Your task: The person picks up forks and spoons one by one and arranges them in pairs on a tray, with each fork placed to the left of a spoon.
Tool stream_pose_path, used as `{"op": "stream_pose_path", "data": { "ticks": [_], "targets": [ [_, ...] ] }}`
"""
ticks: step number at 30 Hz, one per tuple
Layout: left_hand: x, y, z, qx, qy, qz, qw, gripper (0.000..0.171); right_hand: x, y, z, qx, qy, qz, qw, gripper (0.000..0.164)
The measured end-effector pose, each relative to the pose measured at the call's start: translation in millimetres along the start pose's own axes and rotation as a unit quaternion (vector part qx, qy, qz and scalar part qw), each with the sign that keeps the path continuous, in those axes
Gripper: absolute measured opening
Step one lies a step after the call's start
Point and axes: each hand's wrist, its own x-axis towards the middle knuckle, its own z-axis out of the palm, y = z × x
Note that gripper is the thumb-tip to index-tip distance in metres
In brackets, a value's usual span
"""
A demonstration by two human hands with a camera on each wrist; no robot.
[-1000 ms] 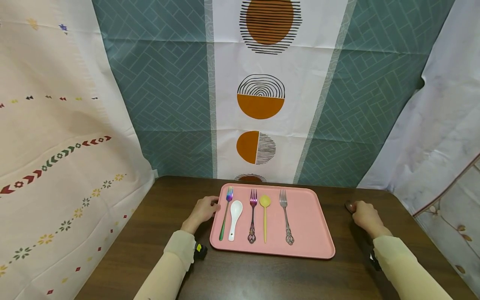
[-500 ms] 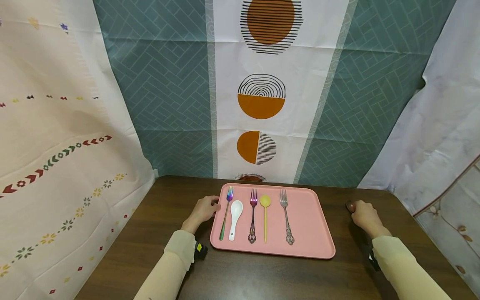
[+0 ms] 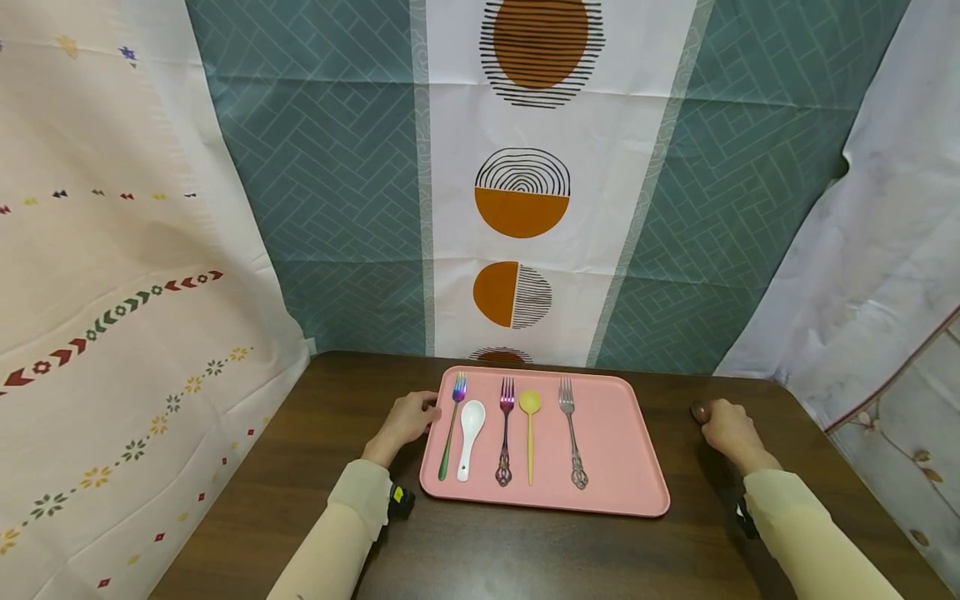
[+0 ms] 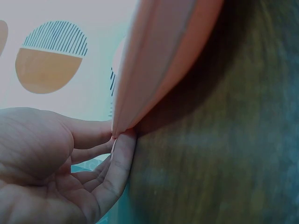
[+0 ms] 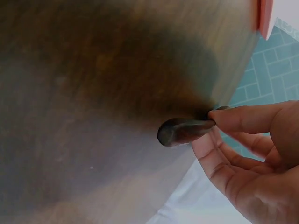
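Observation:
On the dark wooden table a pink tray (image 3: 618, 450) bears a row of cutlery. From the left these are a rainbow fork with a green handle (image 3: 458, 390), a white spoon (image 3: 472, 421), a purple fork (image 3: 507, 398), a yellow spoon (image 3: 529, 402) and a silver fork (image 3: 567, 398). My left hand (image 3: 408, 419) pinches the tray's left rim (image 4: 140, 88) between thumb and fingers. Right of the tray, apart from it, my right hand (image 3: 732, 432) pinches a dark brown spoon (image 5: 184, 131) low over the table. Part of that spoon is hidden by the fingers.
The brown table (image 3: 547, 554) extends in front of the tray and to both sides. A green and white patterned cloth (image 3: 517, 208) hangs behind its far edge. Light patterned cloths hang at the left (image 3: 135, 333) and right (image 3: 885, 250).

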Motion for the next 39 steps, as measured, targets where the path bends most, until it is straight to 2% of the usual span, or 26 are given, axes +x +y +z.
{"op": "stream_pose_path", "data": {
  "ticks": [10,15,26,39],
  "targets": [
    [-0.9,1.6,-0.8,0.000,-0.001,0.001,1.0000,0.040,6.4,-5.3,-6.9,0.016,0.010,-0.007,1.000,0.032],
    [-0.2,1.8,-2.5,0.005,0.003,0.002,1.0000,0.040,9.0,-11.9,-9.7,0.031,0.012,-0.006,0.999,0.036],
    [-0.7,1.5,-2.4,0.003,0.000,0.001,1.0000,0.041,9.6,-33.8,-13.7,0.047,0.013,-0.005,0.999,0.033],
    [-1.5,2.3,-0.8,0.001,0.001,-0.002,1.0000,0.040,10.2,-41.0,-9.7,0.058,0.014,-0.005,0.998,0.034]
  ]
}}
